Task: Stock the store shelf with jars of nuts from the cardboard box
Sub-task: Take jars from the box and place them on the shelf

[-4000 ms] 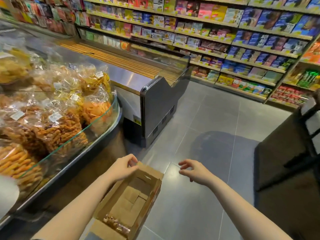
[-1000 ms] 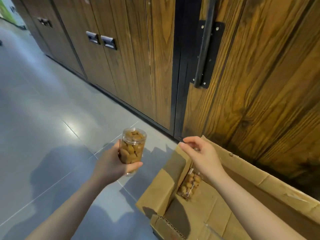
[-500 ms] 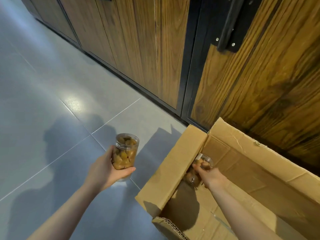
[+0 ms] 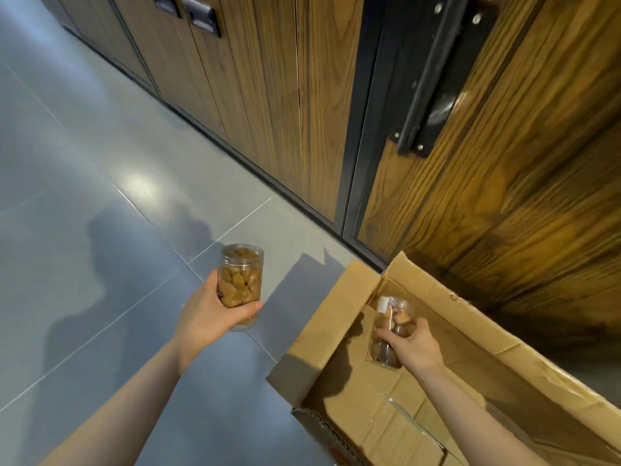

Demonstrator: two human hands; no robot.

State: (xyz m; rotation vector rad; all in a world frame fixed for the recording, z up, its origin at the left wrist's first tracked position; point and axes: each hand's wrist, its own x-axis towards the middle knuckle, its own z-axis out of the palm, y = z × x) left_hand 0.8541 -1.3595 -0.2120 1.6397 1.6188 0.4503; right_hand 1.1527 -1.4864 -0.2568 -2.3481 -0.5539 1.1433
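- Jar (image 4: 239, 284): clear plastic, cylindrical, ribbed neck, packed w/ tan nuts; held upright in left hand (image 4: 205, 314), fingers wrapped round lower half, over the floor, left of the box.
- Second jar (image 4: 389, 327): clear plastic, brown nuts, small white label near top; gripped from above by right hand (image 4: 411, 348), fingers curled round it, inside the box at its far-left corner.
- Box (image 4: 336, 317): brown corrugated cardboard, flaps open, creased inner walls; set on floor against the doors.
- Floor (image 4: 84, 196): grey glossy tiles, thin grout lines, light glare, shadows cast.
- Doors (image 4: 285, 95): wood-grain panels, black frames, black metal handle (image 4: 433, 72).
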